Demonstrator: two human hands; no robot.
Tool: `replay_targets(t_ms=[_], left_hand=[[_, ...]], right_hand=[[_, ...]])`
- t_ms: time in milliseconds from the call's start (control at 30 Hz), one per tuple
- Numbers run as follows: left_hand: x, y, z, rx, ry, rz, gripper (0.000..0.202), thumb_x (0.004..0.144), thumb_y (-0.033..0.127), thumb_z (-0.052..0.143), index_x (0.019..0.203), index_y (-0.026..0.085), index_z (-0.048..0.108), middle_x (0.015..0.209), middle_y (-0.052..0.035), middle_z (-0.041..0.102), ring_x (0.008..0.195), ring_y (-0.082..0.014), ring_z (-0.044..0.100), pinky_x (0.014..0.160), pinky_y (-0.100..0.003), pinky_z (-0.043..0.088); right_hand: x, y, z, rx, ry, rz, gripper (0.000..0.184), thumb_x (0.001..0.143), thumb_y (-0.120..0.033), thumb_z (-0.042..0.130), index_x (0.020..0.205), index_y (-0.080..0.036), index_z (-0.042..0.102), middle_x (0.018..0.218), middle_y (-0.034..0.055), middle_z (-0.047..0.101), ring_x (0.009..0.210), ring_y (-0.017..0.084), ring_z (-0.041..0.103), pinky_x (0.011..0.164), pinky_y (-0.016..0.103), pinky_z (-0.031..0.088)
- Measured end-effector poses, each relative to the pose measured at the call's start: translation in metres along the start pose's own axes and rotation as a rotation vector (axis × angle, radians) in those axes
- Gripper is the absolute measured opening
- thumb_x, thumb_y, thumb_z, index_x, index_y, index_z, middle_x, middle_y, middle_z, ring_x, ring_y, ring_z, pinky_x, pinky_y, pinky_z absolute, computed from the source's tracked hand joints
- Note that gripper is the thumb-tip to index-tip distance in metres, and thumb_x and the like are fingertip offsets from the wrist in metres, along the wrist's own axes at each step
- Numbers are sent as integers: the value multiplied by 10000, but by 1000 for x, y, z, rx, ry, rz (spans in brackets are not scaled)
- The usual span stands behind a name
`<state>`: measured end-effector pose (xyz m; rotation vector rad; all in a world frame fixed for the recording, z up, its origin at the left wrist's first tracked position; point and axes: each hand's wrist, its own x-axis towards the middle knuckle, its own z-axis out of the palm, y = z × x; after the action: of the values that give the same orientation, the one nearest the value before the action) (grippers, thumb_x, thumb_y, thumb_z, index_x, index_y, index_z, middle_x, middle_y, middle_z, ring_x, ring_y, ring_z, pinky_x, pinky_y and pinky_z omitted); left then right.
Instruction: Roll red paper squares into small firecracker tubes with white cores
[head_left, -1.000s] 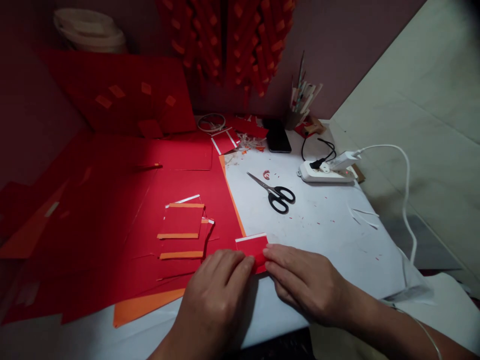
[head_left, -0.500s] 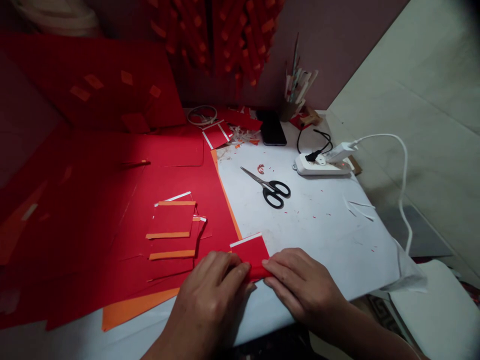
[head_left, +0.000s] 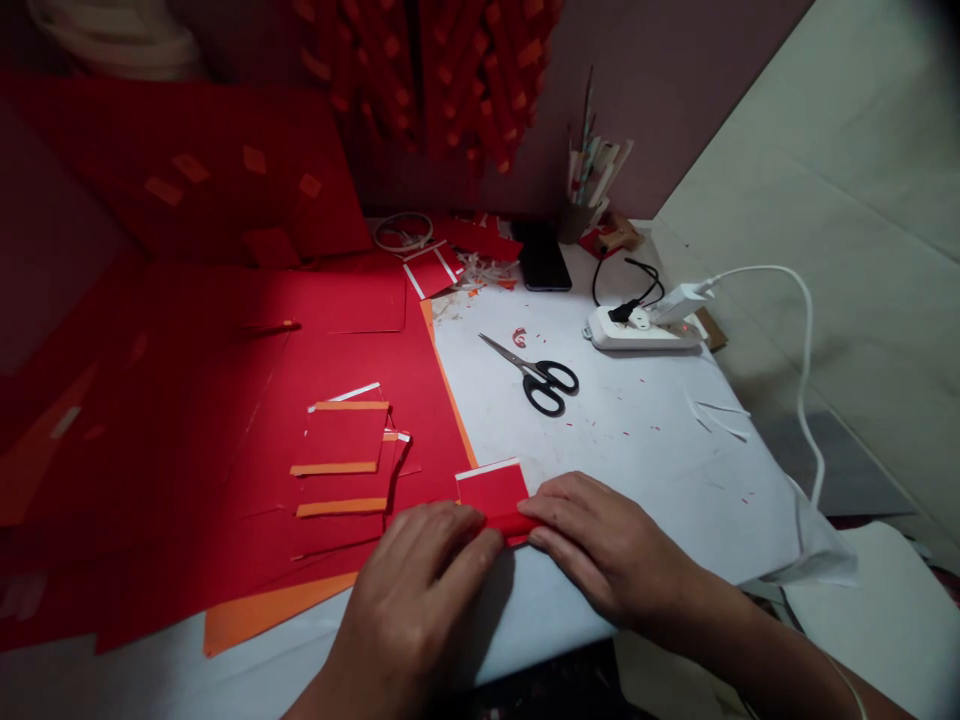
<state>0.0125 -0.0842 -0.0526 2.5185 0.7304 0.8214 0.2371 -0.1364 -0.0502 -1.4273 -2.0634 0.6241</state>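
Note:
A small red paper piece (head_left: 493, 490) with a white strip along its far edge lies on the white table (head_left: 645, 450) near the front. Its near edge is curled into a roll. My left hand (head_left: 420, 590) pinches the left end of that roll with closed fingers. My right hand (head_left: 607, 545) presses the right end, fingers bent over it. Both hands rest on the table.
A stack of red cut pieces with orange strips (head_left: 341, 450) lies left on large red sheets (head_left: 225, 380). Black-handled scissors (head_left: 536, 375) lie beyond the hands. A power strip (head_left: 641, 330) with white cable, a phone (head_left: 541, 265) and a pen cup (head_left: 581, 215) stand at the back.
The near edge of the red piece has been rolled further away from me, so less flat paper shows. Both hands shifted slightly forward with it.

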Motion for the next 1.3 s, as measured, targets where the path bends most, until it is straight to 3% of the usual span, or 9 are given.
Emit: replay_targets(t_ms=[333, 500, 667, 867, 1033, 1200, 1300], left_hand=[[-11, -3, 4, 4, 12, -40, 193, 884, -33, 571, 1023, 89, 625, 1057, -116, 664, 975, -224, 581, 897, -410, 462], [-7, -1, 5, 50, 58, -106, 164, 877, -35, 580, 973, 84, 637, 1090, -141, 648, 1026, -241, 576, 917, -406, 469], [-5, -2, 3, 93, 38, -34, 135, 899, -3, 554, 957, 88, 635, 1023, -125, 674, 935, -244, 582, 841, -414, 480], [-5, -4, 0, 141, 24, 40, 250, 950, 28, 453, 1129, 48, 625, 1013, -151, 660, 915, -253, 585, 762, -394, 500], [-1, -3, 0, 118, 17, -16, 229, 945, 34, 473, 1106, 70, 632, 966, -131, 660, 849, -240, 579, 704, -385, 499], [2, -1, -1, 18, -10, -162, 185, 931, 62, 521, 1052, 144, 635, 886, -82, 639, 754, -224, 554, 626, -374, 492], [0, -2, -2, -22, -31, -191, 173, 927, 73, 527, 1023, 163, 639, 838, -66, 624, 718, -223, 549, 589, -368, 499]], right_hand=[[9, -1, -3, 86, -78, 108, 206, 993, -164, 480, 1074, -166, 669, 1025, 93, 623, 882, 189, 637, 773, 305, 545], [7, 0, 1, 76, -53, 97, 229, 986, -168, 482, 1112, -163, 673, 1016, 104, 620, 889, 200, 637, 762, 312, 551], [3, -1, 8, 64, -16, 73, 237, 980, -170, 477, 1102, -160, 679, 979, 106, 623, 844, 202, 635, 728, 320, 556], [5, -1, 9, 53, -7, 74, 245, 981, -172, 472, 1093, -144, 688, 970, 109, 623, 846, 202, 639, 736, 319, 557], [5, -2, 6, 42, -11, 65, 265, 995, -175, 454, 1129, -135, 678, 983, 115, 617, 855, 198, 642, 737, 302, 561], [-1, -4, 5, -57, -83, 27, 329, 996, -257, 480, 1249, -92, 609, 1067, 162, 626, 922, 251, 648, 761, 358, 585], [-3, -3, 10, -130, -48, -22, 350, 1012, -289, 469, 1237, -60, 609, 1037, 178, 644, 887, 252, 654, 707, 343, 590]])
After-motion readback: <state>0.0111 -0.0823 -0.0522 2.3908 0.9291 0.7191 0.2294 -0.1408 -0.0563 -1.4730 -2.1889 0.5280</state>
